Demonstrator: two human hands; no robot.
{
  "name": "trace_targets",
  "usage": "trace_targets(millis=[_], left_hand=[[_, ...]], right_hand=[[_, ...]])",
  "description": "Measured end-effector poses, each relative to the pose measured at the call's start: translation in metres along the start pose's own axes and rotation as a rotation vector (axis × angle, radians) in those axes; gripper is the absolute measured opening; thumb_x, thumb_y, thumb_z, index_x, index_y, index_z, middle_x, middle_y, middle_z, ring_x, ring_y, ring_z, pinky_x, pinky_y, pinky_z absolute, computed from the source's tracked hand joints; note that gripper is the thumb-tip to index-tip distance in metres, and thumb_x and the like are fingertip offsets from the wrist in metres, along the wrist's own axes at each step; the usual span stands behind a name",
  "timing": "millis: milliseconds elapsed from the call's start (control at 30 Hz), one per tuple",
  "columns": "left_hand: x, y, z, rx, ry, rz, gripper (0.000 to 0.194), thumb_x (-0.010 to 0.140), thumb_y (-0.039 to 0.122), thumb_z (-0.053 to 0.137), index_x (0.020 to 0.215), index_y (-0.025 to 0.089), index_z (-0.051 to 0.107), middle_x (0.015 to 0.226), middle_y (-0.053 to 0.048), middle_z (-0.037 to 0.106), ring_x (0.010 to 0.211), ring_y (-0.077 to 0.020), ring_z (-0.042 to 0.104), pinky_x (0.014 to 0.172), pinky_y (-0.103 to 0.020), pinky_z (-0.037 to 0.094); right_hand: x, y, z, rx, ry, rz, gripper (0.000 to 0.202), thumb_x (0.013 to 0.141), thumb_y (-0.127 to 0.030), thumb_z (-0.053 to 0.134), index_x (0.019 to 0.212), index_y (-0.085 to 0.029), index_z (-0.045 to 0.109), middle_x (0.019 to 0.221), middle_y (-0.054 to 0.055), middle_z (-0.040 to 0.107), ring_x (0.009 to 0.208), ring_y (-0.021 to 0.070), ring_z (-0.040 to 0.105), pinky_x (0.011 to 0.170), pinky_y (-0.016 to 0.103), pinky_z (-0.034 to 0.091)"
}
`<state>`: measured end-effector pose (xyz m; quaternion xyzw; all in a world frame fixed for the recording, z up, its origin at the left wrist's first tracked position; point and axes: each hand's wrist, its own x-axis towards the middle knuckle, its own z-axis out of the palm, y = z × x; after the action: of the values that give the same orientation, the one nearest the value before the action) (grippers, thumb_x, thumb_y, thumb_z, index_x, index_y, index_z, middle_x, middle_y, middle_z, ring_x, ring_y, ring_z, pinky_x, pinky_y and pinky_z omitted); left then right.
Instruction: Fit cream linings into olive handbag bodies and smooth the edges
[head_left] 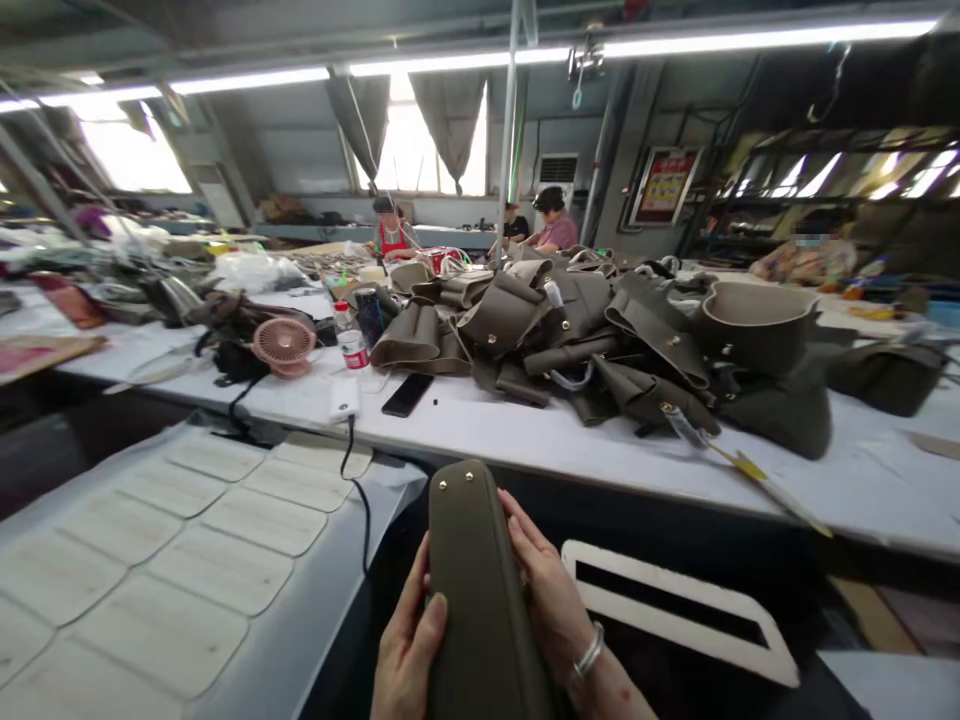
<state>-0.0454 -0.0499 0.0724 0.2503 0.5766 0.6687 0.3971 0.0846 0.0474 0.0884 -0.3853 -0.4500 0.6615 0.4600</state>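
Note:
Between my two hands is a dark olive bag body (476, 590), its long narrow face turned toward me, with two small gold studs near the far rounded end. My left hand (411, 640) grips its left edge, thumb on the face. Along the right side, my right hand (544, 580) is wrapped with the fingers on the far edge; a silver bangle circles that wrist. The near end of the bag body runs out of the frame. Right of my right hand lies a white rounded frame with a long slot (675, 610).
On the white table (517, 430) ahead lies a heap of olive bag pieces (570, 330), with a phone (407, 394), white power bank (344, 398), bottle (351, 338) and pink fan (283, 345) to its left. Pale rounded panels (217, 560) lie at left. Several people sit further back.

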Motion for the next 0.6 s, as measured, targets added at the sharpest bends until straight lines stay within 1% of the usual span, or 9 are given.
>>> trace_targets(millis=[33, 100, 167, 233, 267, 333, 400, 500, 600], left_hand=[[-0.003, -0.002, -0.002, 0.017, -0.014, -0.011, 0.074, 0.076, 0.057, 0.072, 0.141, 0.027, 0.053, 0.134, -0.005, 0.064, 0.122, -0.0284, 0.060, 0.095, -0.029, 0.054], [-0.007, -0.008, -0.006, 0.069, -0.049, -0.008, 0.076, 0.077, 0.055, 0.073, 0.143, 0.026, 0.050, 0.128, -0.006, 0.067, 0.112, -0.0267, 0.066, 0.087, -0.027, 0.057], [-0.010, -0.014, -0.008, 0.145, -0.081, 0.045, 0.070, 0.081, 0.053, 0.069, 0.143, 0.025, 0.051, 0.119, -0.007, 0.071, 0.100, -0.0240, 0.070, 0.081, -0.027, 0.059], [-0.011, -0.016, -0.009, 0.244, -0.078, 0.149, 0.062, 0.084, 0.050, 0.066, 0.139, 0.024, 0.055, 0.112, -0.007, 0.072, 0.093, -0.0219, 0.070, 0.078, -0.027, 0.059], [-0.010, -0.015, -0.008, 0.302, -0.067, 0.206, 0.057, 0.085, 0.049, 0.066, 0.135, 0.023, 0.060, 0.110, -0.008, 0.072, 0.093, -0.0218, 0.070, 0.078, -0.026, 0.059], [-0.008, -0.011, -0.005, 0.402, -0.039, 0.305, 0.045, 0.084, 0.048, 0.066, 0.120, 0.021, 0.071, 0.107, -0.009, 0.071, 0.092, -0.0220, 0.069, 0.075, -0.025, 0.058], [-0.007, -0.006, 0.001, 0.447, -0.030, 0.353, 0.037, 0.084, 0.047, 0.067, 0.106, 0.019, 0.077, 0.101, -0.009, 0.072, 0.087, -0.0211, 0.069, 0.070, -0.023, 0.057], [-0.009, 0.001, 0.011, 0.418, -0.029, 0.347, 0.033, 0.083, 0.046, 0.068, 0.099, 0.020, 0.079, 0.093, -0.007, 0.072, 0.078, -0.0185, 0.068, 0.063, -0.020, 0.055], [-0.012, 0.003, 0.021, 0.344, -0.039, 0.288, 0.034, 0.080, 0.047, 0.071, 0.099, 0.020, 0.080, 0.095, -0.007, 0.072, 0.082, -0.0196, 0.068, 0.069, -0.021, 0.056]], right_hand=[[-0.011, -0.001, -0.001, -0.109, -0.048, -0.020, 0.055, 0.090, -0.061, 0.056, 0.130, -0.024, 0.063, 0.144, 0.006, 0.053, 0.139, 0.0276, 0.040, 0.110, 0.039, 0.043], [-0.033, -0.003, -0.002, -0.318, -0.101, -0.065, 0.056, 0.096, -0.059, 0.046, 0.134, -0.021, 0.060, 0.142, 0.009, 0.055, 0.137, 0.0282, 0.043, 0.111, 0.042, 0.042], [-0.052, -0.004, 0.000, -0.492, -0.073, -0.133, 0.060, 0.099, -0.055, 0.042, 0.144, -0.015, 0.049, 0.142, 0.012, 0.054, 0.132, 0.0287, 0.050, 0.109, 0.043, 0.045], [-0.064, -0.004, 0.004, -0.619, -0.019, -0.209, 0.065, 0.100, -0.050, 0.039, 0.149, -0.008, 0.038, 0.143, 0.016, 0.052, 0.129, 0.0290, 0.053, 0.107, 0.042, 0.047], [-0.067, -0.005, 0.006, -0.657, 0.000, -0.239, 0.065, 0.100, -0.049, 0.037, 0.150, -0.006, 0.036, 0.142, 0.018, 0.052, 0.128, 0.0292, 0.054, 0.106, 0.042, 0.047], [-0.071, -0.008, 0.009, -0.683, 0.010, -0.276, 0.062, 0.101, -0.046, 0.034, 0.148, -0.005, 0.038, 0.138, 0.019, 0.056, 0.123, 0.0291, 0.058, 0.102, 0.040, 0.051], [-0.071, -0.012, 0.011, -0.666, 0.021, -0.282, 0.054, 0.101, -0.044, 0.034, 0.140, -0.009, 0.048, 0.124, 0.017, 0.066, 0.108, 0.0278, 0.067, 0.090, 0.036, 0.056], [-0.071, -0.018, 0.010, -0.607, 0.056, -0.253, 0.041, 0.101, -0.044, 0.036, 0.122, -0.016, 0.059, 0.095, 0.010, 0.073, 0.079, 0.0225, 0.072, 0.068, 0.028, 0.056], [-0.071, -0.019, 0.005, -0.539, 0.085, -0.210, 0.035, 0.101, -0.046, 0.040, 0.104, -0.019, 0.062, 0.079, 0.005, 0.069, 0.065, 0.0179, 0.066, 0.057, 0.024, 0.049]])
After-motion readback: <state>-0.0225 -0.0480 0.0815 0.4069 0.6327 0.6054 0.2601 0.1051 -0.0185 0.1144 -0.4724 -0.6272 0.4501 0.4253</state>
